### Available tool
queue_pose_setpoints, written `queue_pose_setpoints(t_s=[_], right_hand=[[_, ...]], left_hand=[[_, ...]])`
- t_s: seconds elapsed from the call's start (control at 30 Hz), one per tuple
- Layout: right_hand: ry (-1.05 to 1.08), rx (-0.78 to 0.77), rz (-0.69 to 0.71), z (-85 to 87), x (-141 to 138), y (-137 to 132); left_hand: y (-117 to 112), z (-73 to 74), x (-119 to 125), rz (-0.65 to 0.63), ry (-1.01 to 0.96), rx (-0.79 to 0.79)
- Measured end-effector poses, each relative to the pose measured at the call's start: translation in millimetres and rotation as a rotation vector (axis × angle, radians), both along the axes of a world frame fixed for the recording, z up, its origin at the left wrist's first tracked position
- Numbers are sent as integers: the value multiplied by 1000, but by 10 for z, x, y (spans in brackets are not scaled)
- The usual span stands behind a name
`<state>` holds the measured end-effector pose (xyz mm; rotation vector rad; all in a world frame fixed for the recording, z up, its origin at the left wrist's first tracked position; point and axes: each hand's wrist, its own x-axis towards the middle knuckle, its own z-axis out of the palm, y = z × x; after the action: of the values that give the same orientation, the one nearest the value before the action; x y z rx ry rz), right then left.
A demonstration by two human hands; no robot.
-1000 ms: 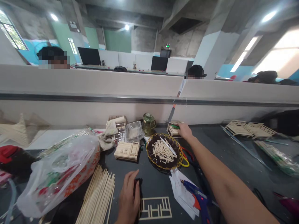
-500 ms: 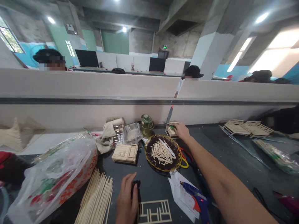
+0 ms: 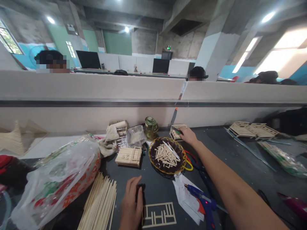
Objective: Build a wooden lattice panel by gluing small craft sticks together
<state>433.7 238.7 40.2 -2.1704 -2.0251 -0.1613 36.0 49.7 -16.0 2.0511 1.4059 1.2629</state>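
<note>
My right hand (image 3: 189,135) reaches far across the dark table to a small wooden stick box (image 3: 177,131) by the partition, its fingers curled on a green object on top of it. My left hand (image 3: 131,201) rests near the front edge, fingers bent around a small dark object I cannot make out. Just right of it lies a flat frame of glued sticks (image 3: 159,214). A yellow wire basket (image 3: 168,156) of short cut sticks sits between the two hands.
A bundle of long bamboo sticks (image 3: 99,204) and a plastic bag (image 3: 55,182) lie at left. A blue glue gun (image 3: 202,204) rests on paper at right. A wooden panel (image 3: 129,156), a green jar (image 3: 151,127) and stick models (image 3: 251,130) stand further back. People sit beyond the partition.
The view shifted slightly. My right hand stays at the small stick box, and my left hand has hardly moved.
</note>
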Motion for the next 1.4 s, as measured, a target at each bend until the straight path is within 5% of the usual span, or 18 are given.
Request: queue_pose_setpoints(t_s=[0.27, 0.5, 0.8, 1.0, 1.2, 1.33, 1.4], right_hand=[[40, 164, -66, 136, 193, 60], [16, 93, 147, 55, 84, 9], [-18, 37, 163, -44, 51, 23], [31, 49, 169, 114, 2, -105], [133, 103, 142, 504, -88, -572], [249, 178, 153, 668, -315, -1250], [471, 284, 155, 656, -508, -1637]], left_hand=[[-1, -2, 9, 1, -7, 1], [13, -45, -10, -6, 5, 4], [-3, -9, 4, -22, 11, -10], [6, -6, 6, -36, -2, -31], [15, 31, 5, -28, -7, -9], [1, 61, 3, 51, -14, 16], [-10, 74, 7, 98, -22, 14]])
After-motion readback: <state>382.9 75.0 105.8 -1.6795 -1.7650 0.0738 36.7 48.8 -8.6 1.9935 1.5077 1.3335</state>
